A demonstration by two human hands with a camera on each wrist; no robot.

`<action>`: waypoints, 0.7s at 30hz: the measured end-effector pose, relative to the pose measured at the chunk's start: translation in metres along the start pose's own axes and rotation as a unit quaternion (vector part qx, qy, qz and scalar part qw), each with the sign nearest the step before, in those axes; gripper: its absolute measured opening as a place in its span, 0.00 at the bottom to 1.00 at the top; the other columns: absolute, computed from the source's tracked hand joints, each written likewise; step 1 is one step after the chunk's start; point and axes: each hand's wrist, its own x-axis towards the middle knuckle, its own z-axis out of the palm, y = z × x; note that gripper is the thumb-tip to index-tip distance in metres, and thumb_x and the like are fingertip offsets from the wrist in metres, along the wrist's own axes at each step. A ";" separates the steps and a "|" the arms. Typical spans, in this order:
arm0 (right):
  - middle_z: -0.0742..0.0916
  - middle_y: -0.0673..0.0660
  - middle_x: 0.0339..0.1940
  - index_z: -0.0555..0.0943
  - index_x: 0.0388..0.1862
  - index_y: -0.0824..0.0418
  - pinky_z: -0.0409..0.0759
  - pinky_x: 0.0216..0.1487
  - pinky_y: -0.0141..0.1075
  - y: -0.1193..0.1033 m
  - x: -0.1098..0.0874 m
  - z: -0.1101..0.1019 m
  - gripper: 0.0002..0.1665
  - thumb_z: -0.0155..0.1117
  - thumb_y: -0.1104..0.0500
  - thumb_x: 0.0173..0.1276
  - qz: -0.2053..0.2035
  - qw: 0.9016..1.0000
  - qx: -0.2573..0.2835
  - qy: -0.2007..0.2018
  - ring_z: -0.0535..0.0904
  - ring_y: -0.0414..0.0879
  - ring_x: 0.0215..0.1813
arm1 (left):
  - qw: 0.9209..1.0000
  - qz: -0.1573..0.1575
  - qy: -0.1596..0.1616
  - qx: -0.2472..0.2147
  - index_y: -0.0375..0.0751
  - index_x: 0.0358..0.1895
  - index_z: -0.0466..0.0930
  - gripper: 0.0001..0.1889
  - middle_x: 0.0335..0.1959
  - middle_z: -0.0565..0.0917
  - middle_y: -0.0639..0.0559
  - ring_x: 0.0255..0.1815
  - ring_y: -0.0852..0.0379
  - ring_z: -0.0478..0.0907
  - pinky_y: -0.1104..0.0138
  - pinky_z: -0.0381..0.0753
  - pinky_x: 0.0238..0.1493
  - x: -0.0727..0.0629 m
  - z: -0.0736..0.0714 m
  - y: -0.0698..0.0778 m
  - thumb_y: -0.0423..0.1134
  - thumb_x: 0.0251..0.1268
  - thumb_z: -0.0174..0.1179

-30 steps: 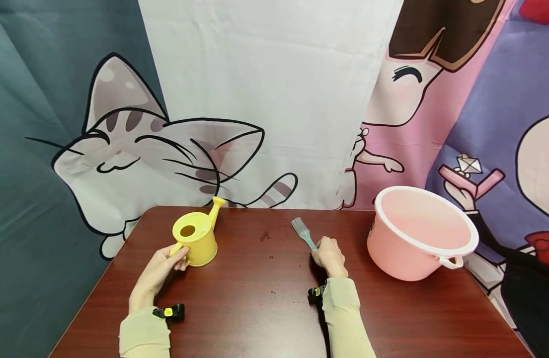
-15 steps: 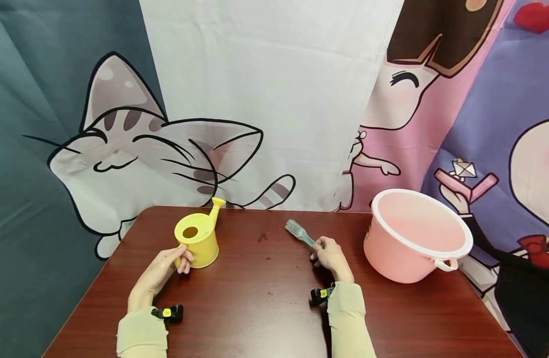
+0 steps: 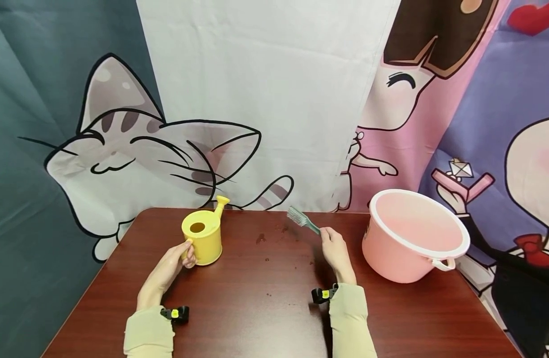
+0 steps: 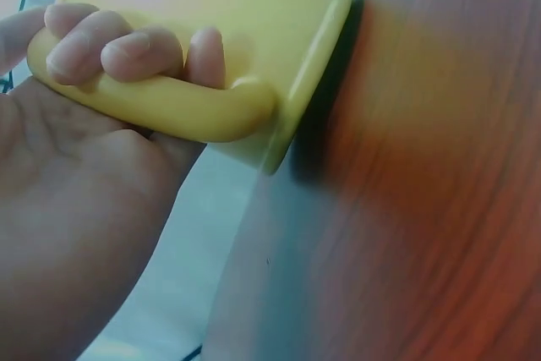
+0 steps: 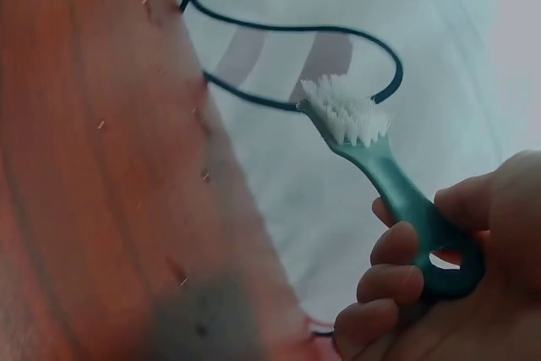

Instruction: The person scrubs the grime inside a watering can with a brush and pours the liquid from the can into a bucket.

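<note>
My left hand (image 3: 169,266) grips the handle of a yellow watering can (image 3: 207,243) at the left of the table. In the left wrist view its fingers wrap round the handle (image 4: 182,107), and a dark shadow runs along the can's base. My right hand (image 3: 338,251) holds a green scrub brush (image 3: 309,225) by its handle, raised over the table. The brush's white bristles (image 5: 347,112) point upward, away from the tabletop, in the right wrist view. There the thumb and fingers close round the handle end, near its oval hole.
A pink plastic tub (image 3: 404,253) with a white rim stands at the right of the brown table (image 3: 252,318). Small water drops (image 3: 261,238) lie on the wood between the hands. A printed cloth (image 3: 274,99) hangs behind the far edge.
The right hand has lifted the brush from the tabletop and turned its bristles upward. The left hand has shifted the watering can slightly right.
</note>
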 end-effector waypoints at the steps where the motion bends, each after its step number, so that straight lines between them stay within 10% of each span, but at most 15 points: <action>1: 0.77 0.59 0.33 0.81 0.50 0.62 0.65 0.42 0.44 -0.003 -0.001 0.000 0.18 0.47 0.54 0.79 0.000 1.000 0.003 0.003 0.71 0.53 0.40 | 1.000 0.000 0.000 0.003 0.20 0.28 0.55 0.25 0.21 0.54 0.36 0.25 0.44 0.55 0.58 0.59 0.32 0.001 0.002 0.000 0.41 0.83 0.34; 21: 0.82 0.55 0.45 0.79 0.53 0.59 0.73 0.42 0.42 -0.074 -0.025 0.003 0.12 0.55 0.55 0.77 -0.121 0.992 0.028 -0.037 0.75 0.48 0.42 | 0.970 -0.061 0.063 0.226 0.36 0.28 0.69 0.22 0.24 0.68 0.50 0.28 0.57 0.66 0.67 0.64 0.34 0.026 0.052 0.015 0.49 0.80 0.43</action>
